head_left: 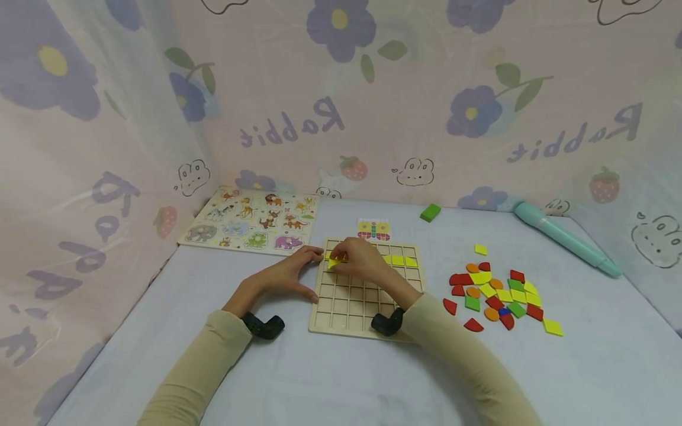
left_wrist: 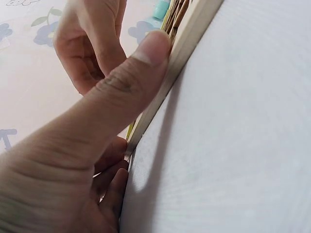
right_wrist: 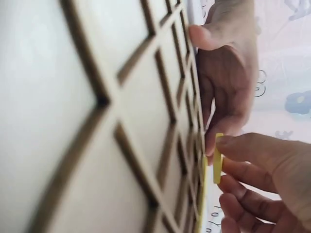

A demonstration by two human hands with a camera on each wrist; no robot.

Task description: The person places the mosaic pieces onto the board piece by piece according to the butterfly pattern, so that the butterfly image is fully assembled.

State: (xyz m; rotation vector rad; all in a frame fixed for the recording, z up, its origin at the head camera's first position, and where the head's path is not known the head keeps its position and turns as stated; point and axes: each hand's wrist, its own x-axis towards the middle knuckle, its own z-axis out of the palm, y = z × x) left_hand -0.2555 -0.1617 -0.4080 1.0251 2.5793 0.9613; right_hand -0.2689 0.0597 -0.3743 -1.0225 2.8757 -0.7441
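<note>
Over the upper left of the wooden grid board (head_left: 341,324), my right hand (head_left: 364,260) pinches a yellow square tile (right_wrist: 218,162) between thumb and fingers. The tile stands on edge close to the board's face in the right wrist view. Several yellow tiles (head_left: 397,260) lie in a row of the grid, part of which is hidden by that hand. My left hand (head_left: 285,275) rests at the board's left edge, thumb and fingers spread apart. Its thumb (left_wrist: 154,48) touches the board's side in the left wrist view.
Red, yellow, green, orange and blue pieces (head_left: 495,299) lie scattered to the right. Behind the board is a butterfly pattern card (head_left: 374,231), with a green block (head_left: 430,213) farther back. An animal puzzle (head_left: 256,222) sits at back left, a teal pen-shaped object (head_left: 567,239) at back right.
</note>
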